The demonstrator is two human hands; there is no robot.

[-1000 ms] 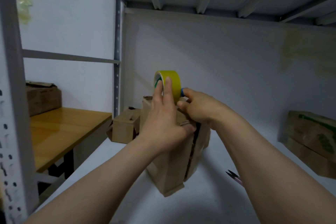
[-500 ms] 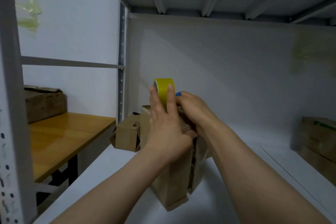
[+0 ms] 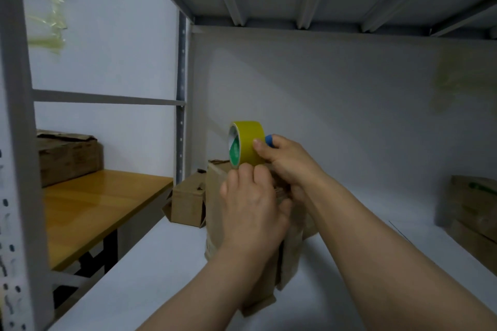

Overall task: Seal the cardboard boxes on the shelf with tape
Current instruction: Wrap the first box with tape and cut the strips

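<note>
While right hand (image 3: 289, 162) grips tape roll (image 3: 248, 142), left hand (image 3: 252, 201) hides box top (image 3: 215, 196); left grip unclear.

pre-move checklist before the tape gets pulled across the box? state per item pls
1. Tape roll gripped: ok, right hand holds it above the box.
2. Tape end held: cannot tell, left hand is curled just below the roll and hides it.
3. Cardboard box steadied: ok, both hands rest on its top.
4. Flaps closed flush: cannot tell, hands cover the seam.
5. Room on shelf: ok, the smaller box sits behind, apart from the hands.
</note>
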